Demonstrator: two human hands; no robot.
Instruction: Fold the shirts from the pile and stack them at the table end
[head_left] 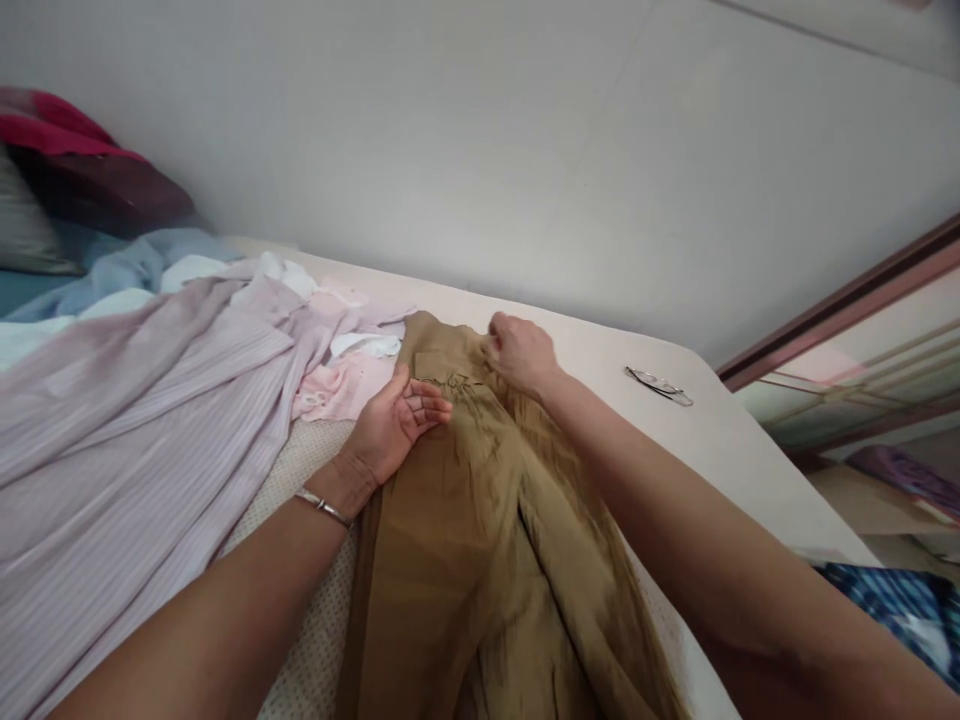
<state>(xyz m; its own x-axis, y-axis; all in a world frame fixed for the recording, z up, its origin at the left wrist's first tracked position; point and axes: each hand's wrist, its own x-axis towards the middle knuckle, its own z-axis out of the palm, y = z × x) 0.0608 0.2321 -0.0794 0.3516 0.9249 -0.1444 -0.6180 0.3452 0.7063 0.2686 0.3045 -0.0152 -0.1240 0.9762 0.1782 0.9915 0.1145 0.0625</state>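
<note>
Fingers of your right hand (523, 350) apparently pinch the brown garment (442, 490); left of them, your left hand (391, 422) lies uncurled. Soft cloth, probably light: grip the top.

Garment (442, 530): one piece, olive-brown cloth, with a slight sheen along the folds; far end narrow, formed as a plain, fairly flat band; fine gathers directly below the band, cloth widening from there toward the near side; left portion comparatively smooth; right portion rumpled, with long lengthwise folds and one dark crease near the middle; laid out lengthwise across a white surface (720, 460), band toward the wall side; near end runs beyond view, condition undetermined.
</note>
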